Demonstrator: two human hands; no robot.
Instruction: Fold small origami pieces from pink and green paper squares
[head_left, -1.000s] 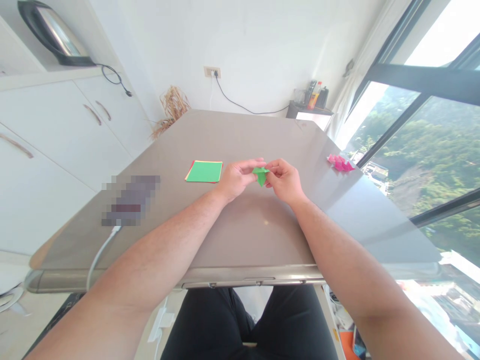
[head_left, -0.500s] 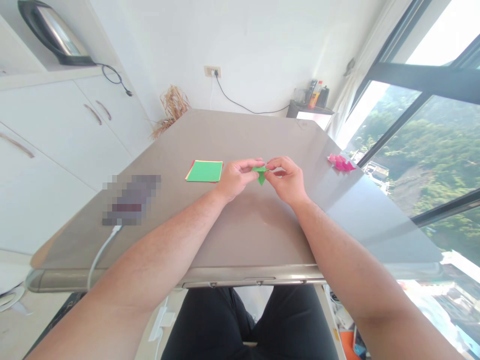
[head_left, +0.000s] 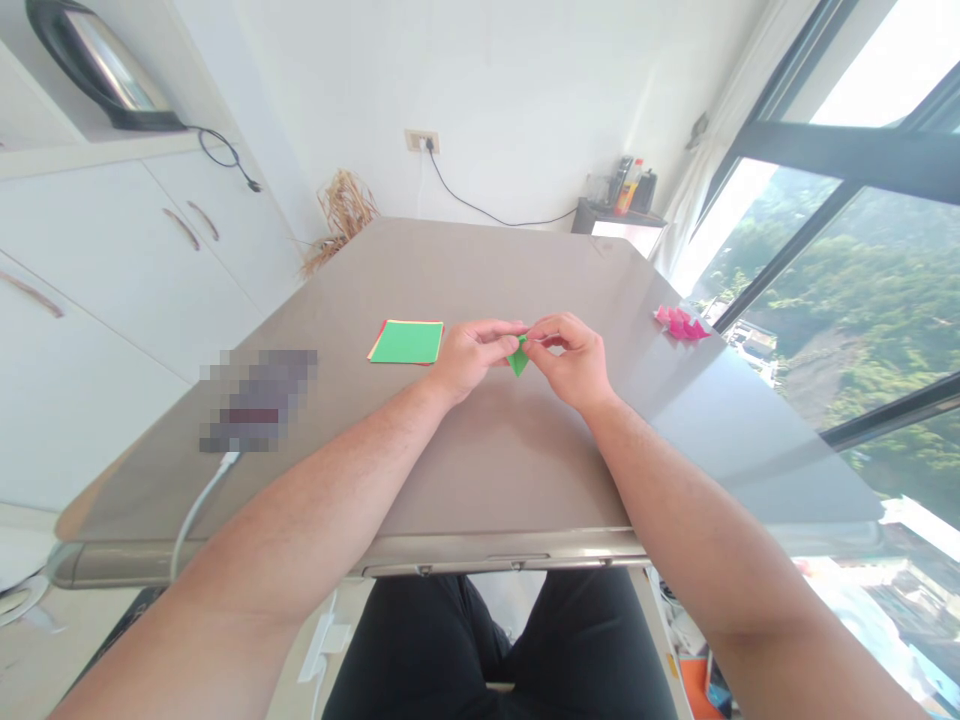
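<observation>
Between my two hands is a small folded piece of green paper (head_left: 517, 362), its pointed end hanging downward. My left hand (head_left: 471, 357) pinches it from the left, thumb and fingers closed on its edge. From the right, my right hand (head_left: 571, 358) grips its upper part between thumb and fingertips. The fingers cover much of the paper's top, so its full folded shape is hidden. Just left of my left hand lies a stack of square paper sheets (head_left: 407, 342), green on top with red and yellowish edges showing.
Pink folded paper pieces (head_left: 681, 323) lie by the table's right edge. A blurred-out dark object (head_left: 259, 400) with a white cable (head_left: 196, 505) rests on the left of the grey-brown table (head_left: 495, 470). Bottles (head_left: 628, 187) stand on a small cabinet beyond the far edge.
The green paper's wide upper flaps have narrowed between my fingers, and its point now hangs slightly lower. My hands stay nearly in place, while the whole view has shifted slightly.
</observation>
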